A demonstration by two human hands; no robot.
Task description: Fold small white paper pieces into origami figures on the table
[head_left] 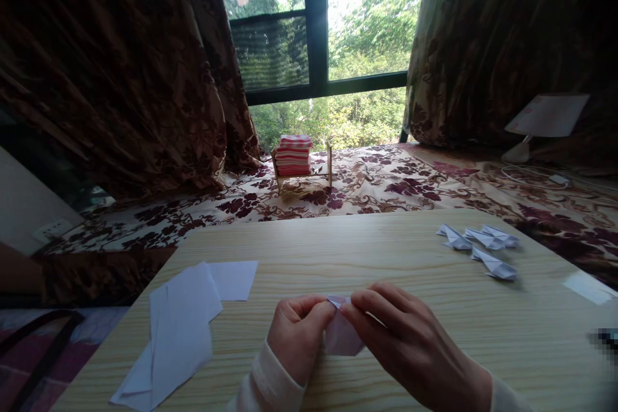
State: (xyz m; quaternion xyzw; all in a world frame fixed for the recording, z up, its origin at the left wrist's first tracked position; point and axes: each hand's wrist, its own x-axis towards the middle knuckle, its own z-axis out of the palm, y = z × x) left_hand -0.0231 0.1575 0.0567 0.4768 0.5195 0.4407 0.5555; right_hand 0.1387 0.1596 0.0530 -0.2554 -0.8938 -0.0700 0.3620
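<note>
Between my two hands is a small piece of white paper (344,338), partly folded, with a creased flap at its top edge. My left hand (300,331) pinches the upper left of it between thumb and forefinger. On the other side, my right hand (410,335) is closed on the upper right edge, its fingertips pressed at the fold. The lower part of the paper hangs just above or against the wooden table (290,244); I cannot tell which. Loose white paper sheets (181,328) lie overlapping to the left of my left hand.
Several folded paper shapes (495,264) sit at the table's back right. A white patch (589,287) lies by the right edge. Beyond the table, a small rack (329,164) holds striped cloths (293,156) on a patterned cover. A lamp (548,116) stands far right, before a curtain.
</note>
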